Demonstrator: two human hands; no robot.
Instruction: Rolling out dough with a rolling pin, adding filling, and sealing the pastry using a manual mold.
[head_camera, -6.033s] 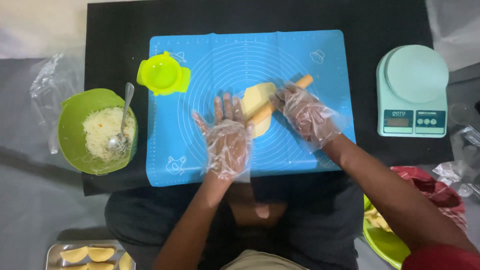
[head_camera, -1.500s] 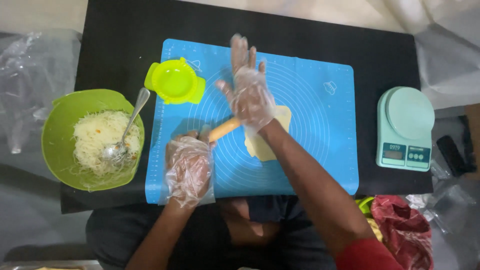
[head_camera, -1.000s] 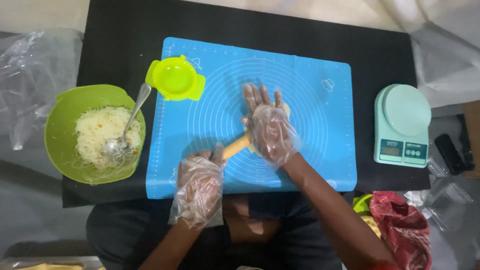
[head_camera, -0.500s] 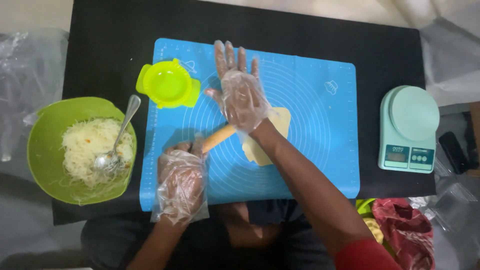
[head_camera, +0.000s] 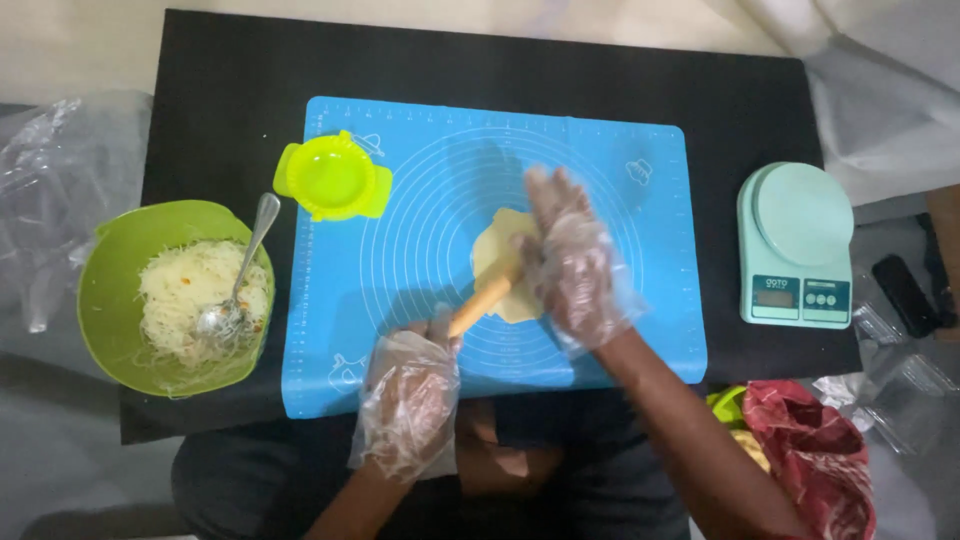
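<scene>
I see my right hand (head_camera: 578, 265), inside a loose clear plastic glove, lying flat with its fingers (head_camera: 548, 195) spread and released over the far end of a wooden rolling pin (head_camera: 484, 296), pressing it onto the dough (head_camera: 497, 250). The dough is a pale yellow, thin, roughly round sheet with uneven edges, sitting just right of the middle of the blue silicone mat (head_camera: 420, 200), inside its printed rings; my hand and the pin cover its right and near parts. The pin is light orange-brown and lies slanted, running from the dough toward the near left. My left hand (head_camera: 408, 400), gloved the same way, rests at the near edge of the mat with its fingers at the pin's near end; the crumpled glove hides whether they are clenched round the pin or only resting on it, so I cannot tell. On the far left corner of the mat sits a lime-green dumpling press (head_camera: 331, 180), lying open. Left of the mat, on the black bench (head_camera: 230, 90), stands a green bowl (head_camera: 120, 300) of pale shredded filling with a metal spoon (head_camera: 238, 285) stuck in it. To the right of the mat stands a mint-green kitchen scale (head_camera: 797, 245). At the near right I see a red plastic bag (head_camera: 815, 455).
</scene>
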